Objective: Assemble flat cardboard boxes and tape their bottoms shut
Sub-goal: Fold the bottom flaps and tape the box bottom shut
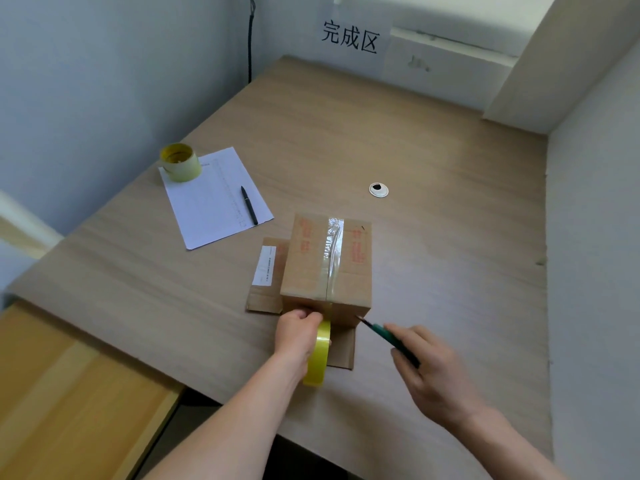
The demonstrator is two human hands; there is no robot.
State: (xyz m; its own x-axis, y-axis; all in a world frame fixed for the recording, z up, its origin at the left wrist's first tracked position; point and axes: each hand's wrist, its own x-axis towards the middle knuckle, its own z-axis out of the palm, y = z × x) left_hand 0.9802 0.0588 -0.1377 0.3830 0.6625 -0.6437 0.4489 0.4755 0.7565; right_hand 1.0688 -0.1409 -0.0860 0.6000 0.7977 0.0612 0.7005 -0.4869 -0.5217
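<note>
Pale blue-grey walls close in a corner around a light wood-grain desk (pixel 433 140), and on the far wall hangs a white paper sign (pixel 351 38) with three black characters. From the head view, a cardboard box (pixel 327 265) stands near the middle of the desk with its bottom turned up, its open flaps spread flat on the desk at the left and near sides. A strip of clear tape (pixel 333 258) runs along the bottom seam from the far edge to the near edge and folds down over the near face. The left hand (pixel 299 336) grips a yellowish tape roll (pixel 318 355) held on edge just near the box, its fingers curled round the roll and touching the box's near face by the seam. The right hand (pixel 433 365) holds a green-handled cutting tool (pixel 388 336), fingers wrapped along the handle, with the dark tip pointing at the box's near right corner; whether the tip touches the cardboard cannot be told. Far to the left lies a white sheet of paper (pixel 211 202) with a black pen (pixel 249 205) on its right part and a second yellowish tape roll (pixel 180 162) standing on its far left corner. A round white cable grommet (pixel 378 190) sits in the desk beyond the box.
</note>
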